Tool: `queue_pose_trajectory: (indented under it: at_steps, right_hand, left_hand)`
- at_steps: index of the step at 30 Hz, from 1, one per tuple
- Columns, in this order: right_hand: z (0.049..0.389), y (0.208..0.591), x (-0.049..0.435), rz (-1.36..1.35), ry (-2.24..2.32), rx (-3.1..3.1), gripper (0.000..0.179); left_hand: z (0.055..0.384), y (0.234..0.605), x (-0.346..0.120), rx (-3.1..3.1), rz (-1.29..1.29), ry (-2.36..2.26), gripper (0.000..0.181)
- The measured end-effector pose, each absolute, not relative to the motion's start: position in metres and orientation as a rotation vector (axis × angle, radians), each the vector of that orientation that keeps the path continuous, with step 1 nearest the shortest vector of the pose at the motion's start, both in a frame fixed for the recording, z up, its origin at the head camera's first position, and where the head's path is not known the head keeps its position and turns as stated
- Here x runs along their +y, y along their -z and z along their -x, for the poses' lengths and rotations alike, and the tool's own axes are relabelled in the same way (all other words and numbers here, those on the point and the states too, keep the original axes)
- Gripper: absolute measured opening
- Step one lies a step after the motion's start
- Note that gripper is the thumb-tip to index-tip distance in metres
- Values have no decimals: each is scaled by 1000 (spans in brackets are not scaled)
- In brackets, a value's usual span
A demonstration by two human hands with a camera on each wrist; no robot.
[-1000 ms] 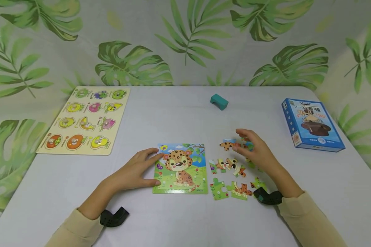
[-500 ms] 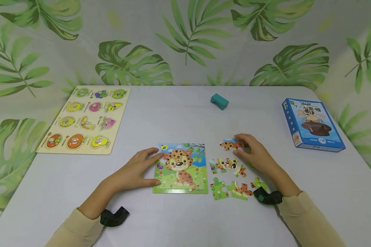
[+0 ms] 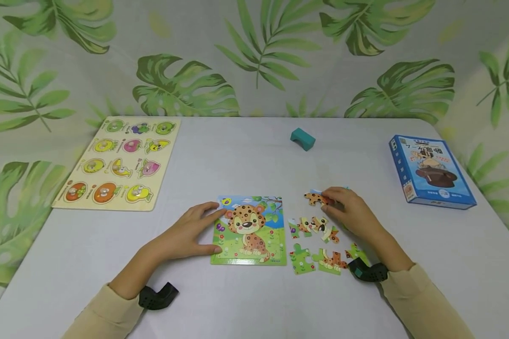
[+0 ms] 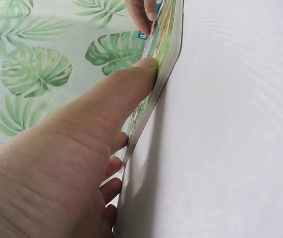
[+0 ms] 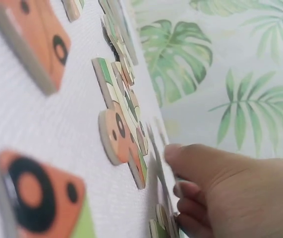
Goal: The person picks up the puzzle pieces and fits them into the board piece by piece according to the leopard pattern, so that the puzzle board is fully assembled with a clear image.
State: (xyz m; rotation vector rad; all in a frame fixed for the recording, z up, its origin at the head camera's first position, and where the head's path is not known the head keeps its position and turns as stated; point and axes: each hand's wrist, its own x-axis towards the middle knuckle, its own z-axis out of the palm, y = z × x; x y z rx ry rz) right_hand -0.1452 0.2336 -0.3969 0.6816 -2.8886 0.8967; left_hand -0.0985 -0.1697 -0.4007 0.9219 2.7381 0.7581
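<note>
I see the right hand (image 3: 354, 212) at the far row of loose jigsaw pieces (image 3: 302, 260), thumb and forefinger pinching a leopard-spotted piece (image 3: 313, 198) that pokes out to the left of the fingertips. To the left of the pieces, the left hand (image 3: 191, 233) lies along the left side of the square leopard picture board (image 3: 248, 233), its fingers extended and its thumb touching the near-left edge. The board's glossy print catches a streak of light along its near edge; the pieces have rounded tabs and sockets. On the far left of the white-covered desk (image 3: 237, 165) I have a pale fruit peg board (image 3: 119, 206), and on the right a blue card box (image 3: 433, 172). My right wrist camera adds the pieces' thick greyish cut edges, though the pinch itself is hidden there; the left wrist camera shows the board's pale, layered-looking side.
</note>
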Motion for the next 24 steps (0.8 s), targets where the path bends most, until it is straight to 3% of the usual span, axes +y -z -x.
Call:
queue_pose_trajectory:
  at_steps: [11,24]
  right_hand:
    - [135,370,216,-732,-908,-2685,37]
    - [120,341,132,-1058,-940,-2501,38]
  left_hand:
    - [99,401,-169,2750,-921,-745,83]
    - [95,396,-162,2812,-931,-673,80]
